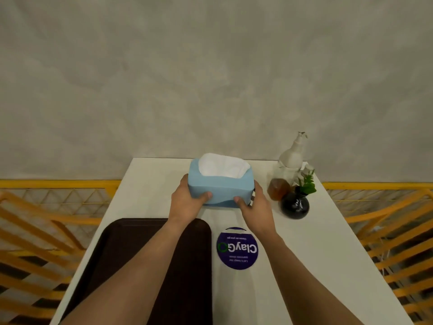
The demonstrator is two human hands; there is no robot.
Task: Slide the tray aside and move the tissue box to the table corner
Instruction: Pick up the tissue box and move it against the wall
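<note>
Both hands on one tissue box (221,184), light blue, white tissue bunched out of its top opening. My left hand (187,200) clasps the box's left end, thumb pressed on the near face; my right hand (255,205) clasps the right end, thumb likewise on the near face. Each grip is closed around the box, which sits between the palms. Cannot tell whether the box rests on the bench (316,242) or is lifted just off it. Box lies mid-width toward the far edge of the white bench, near the grey wall.

One tray (121,242), dark brown, rounded corners, flat on the bench at the near left; my left forearm crosses over it. Nothing seen on its visible part.

One round purple sticker (237,248) on the bench just right of the tray, lettering upside down to me.

Far right corner group, three items: one white pump bottle (291,153), one small jar of amber liquid (277,188), one dark round vase (294,205) with a green sprig. The jar and vase stand just beside my right hand, apart from it.

Yellow railing (46,184) on both sides of the bench.
</note>
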